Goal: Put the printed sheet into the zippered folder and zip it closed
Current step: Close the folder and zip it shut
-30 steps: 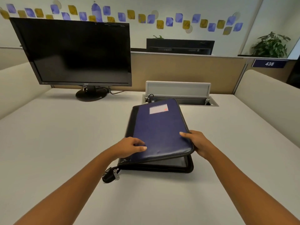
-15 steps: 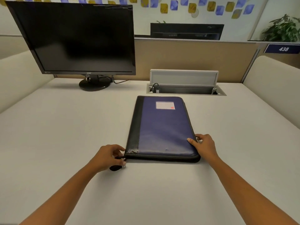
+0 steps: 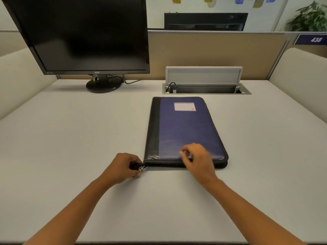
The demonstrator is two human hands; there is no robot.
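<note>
The pale grey desk spreads out on all sides of the zippered folder, which lies flat on it with its cover down and serves here as the landmark. Beyond the folder and to its left stands a dark monitor on a round black foot. A tan partition runs along the desk's back edge behind the folder, and a second dark screen shows above it. Directly behind the folder's far end, near it but apart, a cable hatch is sunk in the desk with its grey lid raised. The folder itself is blue with a black strip down its left side, its long sides running away from the person. The printed sheet is nowhere to be seen from outside, so whether it lies within cannot be told. The right hand hangs over the folder's near edge, fingers curled and blurred; whether it grips or even touches the cover cannot be told. The left hand sits just off the folder's near left corner, fingers and thumb clamped on the zipper pull, a black tab with a metal ring that meets that corner. A small white label with a red mark sits on the cover near the folder's far end.
</note>
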